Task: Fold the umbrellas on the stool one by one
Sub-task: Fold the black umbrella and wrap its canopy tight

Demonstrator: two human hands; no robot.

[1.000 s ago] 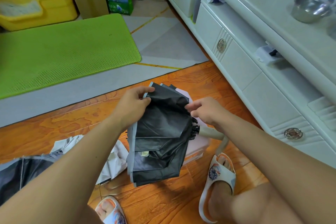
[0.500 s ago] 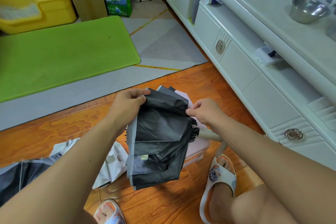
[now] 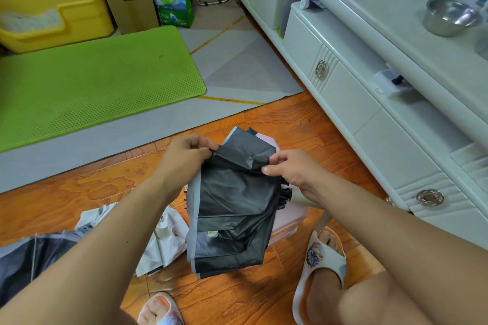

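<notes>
Low at the left edge of the frame, a second umbrella (image 3: 34,258) lies spread on the orange wooden floor (image 3: 79,187), dark panels and pale grey cloth crumpled toward the middle. Above it, a green mat (image 3: 92,82) fills the upper left, with a yellow bin (image 3: 52,5) behind it. The left forearm reaches up from the lower left corner, wrist straight, and the left hand (image 3: 184,155) sits just left of centre with its fingers curled, pinching the top left edge of the black umbrella (image 3: 235,206) between thumb and fingertips. That umbrella hangs in the centre of the frame, its canopy gathered in flat pleats with a grey border down the left side, its lower end near the floor. Behind it a pale pink stool (image 3: 290,219) shows only in part. The right hand (image 3: 293,171) is just right of centre, thumb on top, fingers curled under, pinching a fold of the black cloth; the rib tips bunch just below it. The right forearm runs down to the lower right corner. A white cabinet (image 3: 369,103) lines the right side, a steel bowl (image 3: 449,17) on top
</notes>
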